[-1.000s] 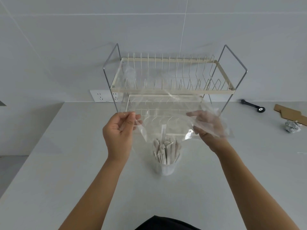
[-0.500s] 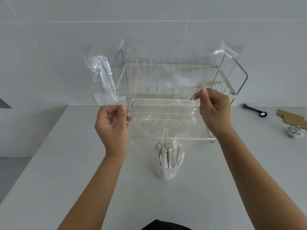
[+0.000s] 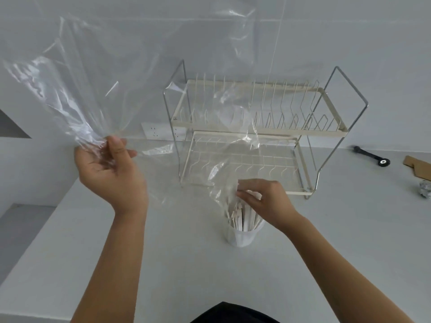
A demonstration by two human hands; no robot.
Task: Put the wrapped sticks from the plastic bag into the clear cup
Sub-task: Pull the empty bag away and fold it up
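A clear cup [image 3: 242, 236] stands on the white counter, filled with several upright paper-wrapped sticks [image 3: 241, 216]. My left hand [image 3: 112, 171] is raised at the left and grips one end of the clear plastic bag [image 3: 98, 73], which spreads up and across the view. The bag's other end hangs down to the cup. My right hand [image 3: 263, 201] is right over the cup, its fingertips pinching at the stick tops and the bag's lower edge. I cannot tell whether any stick is still inside the bag.
A two-tier cream wire dish rack [image 3: 256, 134] stands just behind the cup against the wall. At the far right lie a black tool [image 3: 370, 157], a cardboard piece [image 3: 417, 166] and a foil ball [image 3: 424, 194]. A wall socket [image 3: 156, 131] sits left of the rack.
My right hand dropped from in front of the rack to the cup's top. My left hand lifted the bag higher and leftward, so the plastic now billows across the view.
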